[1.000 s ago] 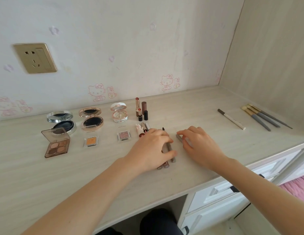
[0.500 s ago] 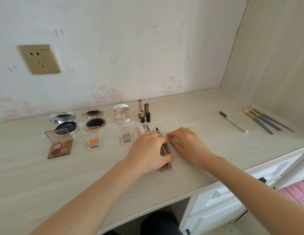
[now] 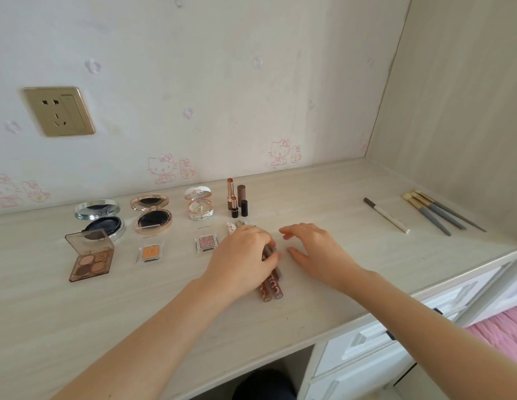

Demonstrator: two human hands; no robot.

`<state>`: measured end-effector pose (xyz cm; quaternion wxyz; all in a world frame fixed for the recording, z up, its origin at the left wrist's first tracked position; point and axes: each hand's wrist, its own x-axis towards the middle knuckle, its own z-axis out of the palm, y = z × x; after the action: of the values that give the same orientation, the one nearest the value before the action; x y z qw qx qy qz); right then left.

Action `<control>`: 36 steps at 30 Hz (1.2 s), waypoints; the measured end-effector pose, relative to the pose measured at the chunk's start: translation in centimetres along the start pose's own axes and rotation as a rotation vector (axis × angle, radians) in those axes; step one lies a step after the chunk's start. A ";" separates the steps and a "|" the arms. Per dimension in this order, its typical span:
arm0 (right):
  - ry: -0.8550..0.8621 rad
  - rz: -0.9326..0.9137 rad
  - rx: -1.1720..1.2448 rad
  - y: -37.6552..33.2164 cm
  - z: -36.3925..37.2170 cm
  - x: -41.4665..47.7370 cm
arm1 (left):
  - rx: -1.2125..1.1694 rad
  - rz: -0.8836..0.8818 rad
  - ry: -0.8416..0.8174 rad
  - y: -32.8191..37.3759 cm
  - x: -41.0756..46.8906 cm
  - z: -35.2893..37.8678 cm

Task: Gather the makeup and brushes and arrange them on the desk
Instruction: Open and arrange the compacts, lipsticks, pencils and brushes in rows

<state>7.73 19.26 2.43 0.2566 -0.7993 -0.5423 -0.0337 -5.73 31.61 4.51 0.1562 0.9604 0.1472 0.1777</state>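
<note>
Left hand (image 3: 243,261) is down on the bundle, fingers curled over a cluster of slim brown patterned tubes (image 3: 271,287) and thumb tucked in against their side. The capped ends poke out below the palm, lying flat on the pale wood-grain desk (image 3: 323,307), right in the middle of it. Right hand (image 3: 318,255) sits just beside them on the right, fingers spread and relaxed, nothing in it, low over the desktop. Whether the fingertips touch the wood, I can't tell.

Over on the left, a tidy line-up near the wall: an open round silver compact (image 3: 100,217), an open round rose-gold compact (image 3: 152,215), a small white ornate compact (image 3: 199,207), then a group of upright lipsticks (image 3: 235,197). In front of those sit a brown four-pan eyeshadow palette (image 3: 91,258) with its clear lid raised, a square orange eyeshadow pan (image 3: 150,252) and a square pink glitter pan (image 3: 206,243), the last just beside the left hand.

Well apart on the right lies a white pencil with a dark tip (image 3: 385,215), and near it three grey-handled brushes with gold ferrules (image 3: 436,210) lie side by side, bristles toward the wall. A gold wall socket (image 3: 59,111) sits up on the left.
</note>
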 end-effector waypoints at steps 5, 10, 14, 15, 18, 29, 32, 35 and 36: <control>0.013 0.117 -0.062 2.8 -3.0 -1.4 | -0.080 -0.007 -0.018 2.0 2.3 0.7; -0.011 0.263 -0.171 6.6 -6.1 -3.2 | -0.161 0.022 -0.096 4.3 5.6 3.3; 0.055 0.373 -0.210 10.0 -8.0 -4.2 | -0.185 0.071 -0.166 6.5 8.9 5.5; 0.069 0.394 -0.216 10.8 -8.3 -4.3 | -0.182 0.086 -0.192 7.0 9.9 6.1; 0.108 0.449 -0.245 13.3 -8.6 -4.7 | -0.156 0.140 -0.282 8.3 13.0 8.0; 0.113 0.545 -0.304 17.2 -8.3 -4.4 | -0.116 0.263 -0.314 10.4 19.5 13.2; 0.108 0.535 -0.323 17.3 -8.4 -4.3 | -0.064 0.291 -0.356 10.8 20.5 13.2; 0.118 0.524 -0.314 17.2 -8.5 -4.3 | -0.052 0.322 -0.377 10.6 21.1 13.2; 0.117 0.523 -0.309 17.1 -8.5 -4.3 | -0.057 0.332 -0.357 10.4 21.2 13.1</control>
<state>22.94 7.01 1.98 0.1628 -0.9380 -0.2911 -0.0944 20.65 26.13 2.78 0.1753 0.9828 -0.0479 0.0324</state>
